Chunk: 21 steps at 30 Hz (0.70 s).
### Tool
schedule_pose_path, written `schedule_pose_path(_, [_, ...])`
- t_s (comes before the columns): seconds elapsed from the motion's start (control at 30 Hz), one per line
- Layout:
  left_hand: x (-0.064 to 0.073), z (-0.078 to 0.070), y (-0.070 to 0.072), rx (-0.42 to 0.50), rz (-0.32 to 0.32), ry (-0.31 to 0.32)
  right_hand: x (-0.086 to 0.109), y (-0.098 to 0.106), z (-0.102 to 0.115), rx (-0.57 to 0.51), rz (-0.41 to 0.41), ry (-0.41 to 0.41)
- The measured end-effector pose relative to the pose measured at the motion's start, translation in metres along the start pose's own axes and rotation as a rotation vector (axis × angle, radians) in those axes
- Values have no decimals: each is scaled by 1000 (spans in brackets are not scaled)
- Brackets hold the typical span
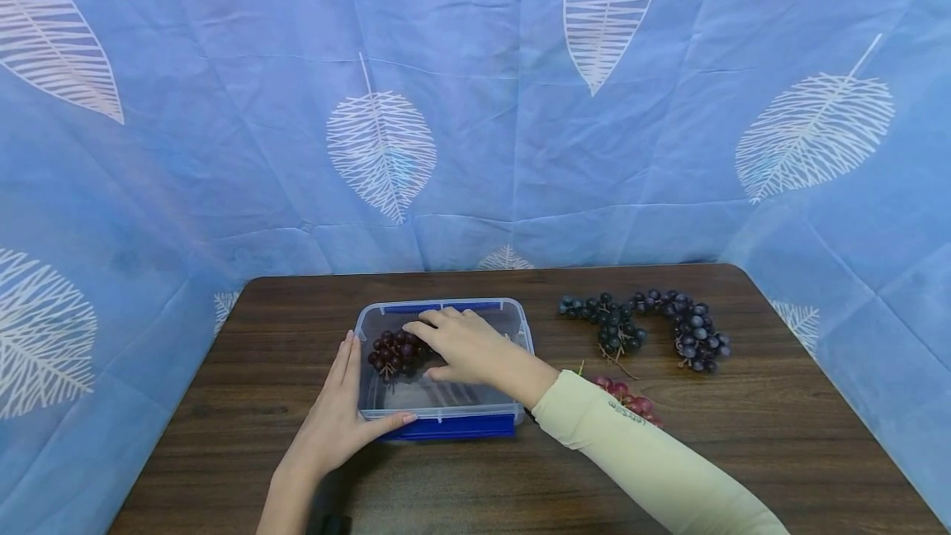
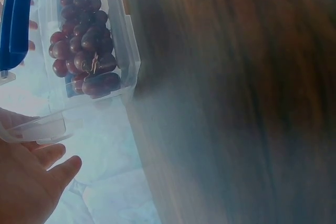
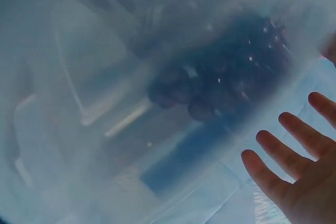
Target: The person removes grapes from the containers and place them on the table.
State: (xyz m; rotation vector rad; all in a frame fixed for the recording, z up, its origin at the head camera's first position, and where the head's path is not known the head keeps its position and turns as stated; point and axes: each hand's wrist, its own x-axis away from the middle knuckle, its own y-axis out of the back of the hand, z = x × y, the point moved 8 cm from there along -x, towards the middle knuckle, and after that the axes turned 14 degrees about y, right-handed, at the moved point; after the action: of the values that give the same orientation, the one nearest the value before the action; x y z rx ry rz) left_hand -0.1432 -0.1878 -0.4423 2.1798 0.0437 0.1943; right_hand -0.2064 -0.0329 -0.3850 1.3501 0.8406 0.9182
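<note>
A clear plastic box (image 1: pixel 404 397) with blue side clips stands on the table, with a bunch of dark red grapes (image 1: pixel 394 353) lying inside at its left. My left hand (image 1: pixel 327 428) rests at the front left corner, straight fingers along the left wall and thumb on the front rim. Over the inside of the box, my right hand (image 1: pixel 468 345) spreads its fingers just right of the grapes, partly covering them. Those fingers look extended in the right wrist view, where the grapes are blurred behind plastic. Whether the right fingertips touch the grapes is unclear.
Right of the box lie a dark green-black grape bunch (image 1: pixel 612 320) and a blue-black bunch (image 1: pixel 694 333). A pink-red bunch (image 1: pixel 631 401) is partly hidden by my right sleeve (image 1: pixel 631 444). A blue leaf-patterned cloth (image 1: pixel 475 147) hangs behind the wooden table (image 1: pixel 743 436).
</note>
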Motion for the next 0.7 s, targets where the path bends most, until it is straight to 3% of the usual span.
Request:
schedule_pose_path(0.23, [1,-1,0,19,-3,-12,-8,-6,5,11,56,0])
schedule_pose_path(0.7, [0,1,-2,20,-12,2,-20,-25,11,1,43,-51])
